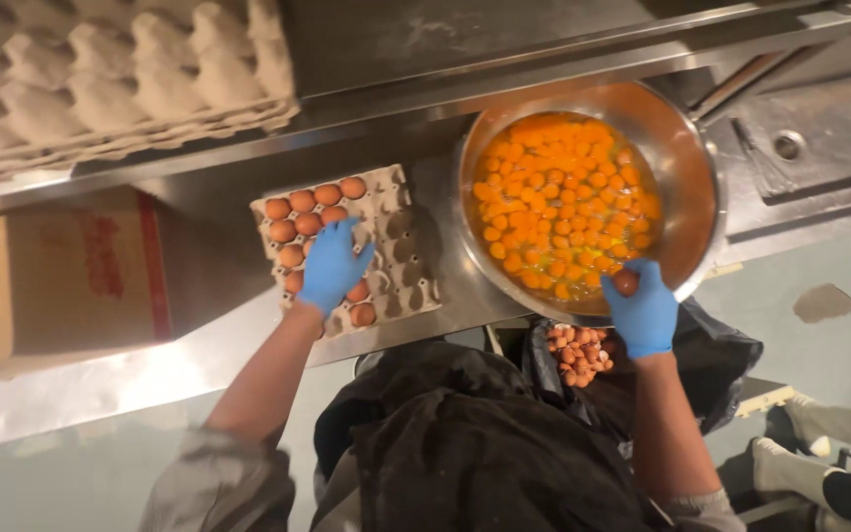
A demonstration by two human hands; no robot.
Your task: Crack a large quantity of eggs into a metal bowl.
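Note:
My left hand (332, 266), in a blue glove, reaches down onto a grey cardboard egg tray (401, 281) and closes around a brown egg among several brown eggs (299, 202) in it. My right hand (642, 310), also gloved in blue, holds a brown egg (624, 283) at the near rim of a large steel bowl (687, 158). The bowl is filled with many raw orange yolks (563, 202). Both the tray and the bowl rest on a steel counter (199, 345).
A stack of empty grey egg trays (110, 79) lies at the back left, a brown cardboard box (51, 281) on the left. Below the bowl, a black bag (711, 360) holds broken eggshells (578, 355). Another person's shoes (839, 453) stand at the lower right.

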